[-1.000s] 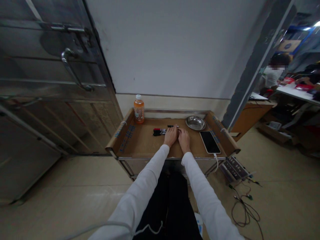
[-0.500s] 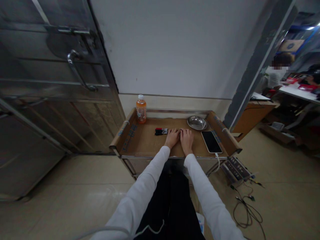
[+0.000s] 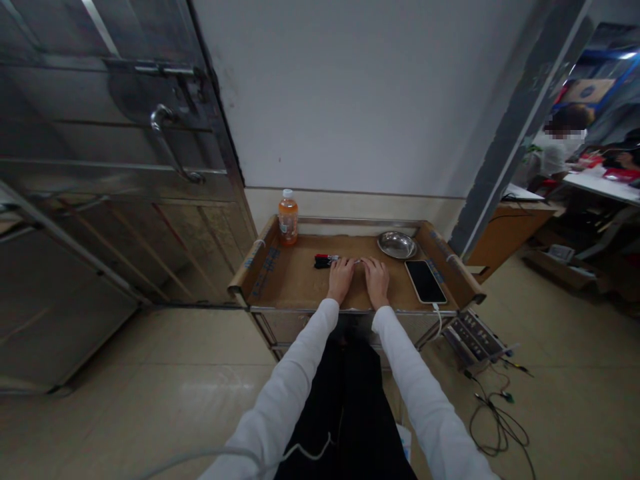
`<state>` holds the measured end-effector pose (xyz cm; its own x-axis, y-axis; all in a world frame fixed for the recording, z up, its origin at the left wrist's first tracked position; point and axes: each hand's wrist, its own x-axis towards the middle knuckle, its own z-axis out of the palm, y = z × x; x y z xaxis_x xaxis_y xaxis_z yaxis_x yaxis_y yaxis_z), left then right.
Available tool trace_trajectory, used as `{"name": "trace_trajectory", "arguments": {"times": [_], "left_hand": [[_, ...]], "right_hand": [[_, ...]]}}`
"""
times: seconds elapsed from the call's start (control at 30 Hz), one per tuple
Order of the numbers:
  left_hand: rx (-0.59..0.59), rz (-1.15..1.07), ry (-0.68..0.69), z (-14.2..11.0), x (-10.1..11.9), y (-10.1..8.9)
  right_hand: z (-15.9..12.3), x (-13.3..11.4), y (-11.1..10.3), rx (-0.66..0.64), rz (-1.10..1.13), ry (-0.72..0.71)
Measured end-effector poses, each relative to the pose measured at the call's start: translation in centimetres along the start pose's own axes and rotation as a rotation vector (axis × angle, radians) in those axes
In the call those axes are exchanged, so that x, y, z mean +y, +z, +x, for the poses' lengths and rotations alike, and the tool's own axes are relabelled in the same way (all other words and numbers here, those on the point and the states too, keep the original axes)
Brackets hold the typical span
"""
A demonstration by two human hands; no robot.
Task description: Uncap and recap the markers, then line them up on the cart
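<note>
Red- and black-capped markers (image 3: 325, 261) lie side by side on the cardboard-lined cart top (image 3: 295, 283), caps to the left. My left hand (image 3: 342, 277) is over their right part, fingers curled down on them and hiding the rest. Close beside it, my right hand (image 3: 377, 277) has its fingers bent together, fingertips at a thin light piece (image 3: 357, 261) that shows between the hands. Whether this piece is a marker's end is too small to tell. Right of my right hand, a phone (image 3: 425, 281) lies with a dark screen and a white cable plugged in.
An orange drink bottle (image 3: 289, 219) stands at the back left of the cart. A round metal dish (image 3: 397, 245) sits at the back right. Raised cardboard sides (image 3: 450, 263) border the cart. Cables (image 3: 500, 423) and an electrical box (image 3: 475, 338) lie on the floor at right.
The camera view has shifted slightly, moving the cart a little rightward in the picture. My hands stay at the markers, with a slightly wider gap between their fingertips.
</note>
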<state>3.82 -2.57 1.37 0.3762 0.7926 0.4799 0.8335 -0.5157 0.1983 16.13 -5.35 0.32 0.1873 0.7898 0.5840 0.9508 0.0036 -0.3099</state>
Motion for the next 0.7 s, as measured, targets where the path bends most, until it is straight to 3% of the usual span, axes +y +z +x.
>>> {"name": "trace_trajectory", "arguments": {"times": [0.13,0.33,0.6,0.7], "left_hand": [[-0.032,-0.027,0.042,0.2,0.1,0.0],[-0.008,-0.048,-0.043,0.4,-0.1,0.3],[0.039,0.066,-0.255,-0.1,0.1,0.1],[0.03,0.113,-0.339,-0.4,0.0,0.1]], "right_hand": [[0.1,-0.1,-0.2,-0.056,-0.004,0.012],[0.3,-1.0,-0.8,-0.185,0.175,-0.176],[0.2,-0.3,1.2,-0.227,-0.006,0.021],[0.0,0.0,1.9,-0.248,-0.035,-0.007]]}}
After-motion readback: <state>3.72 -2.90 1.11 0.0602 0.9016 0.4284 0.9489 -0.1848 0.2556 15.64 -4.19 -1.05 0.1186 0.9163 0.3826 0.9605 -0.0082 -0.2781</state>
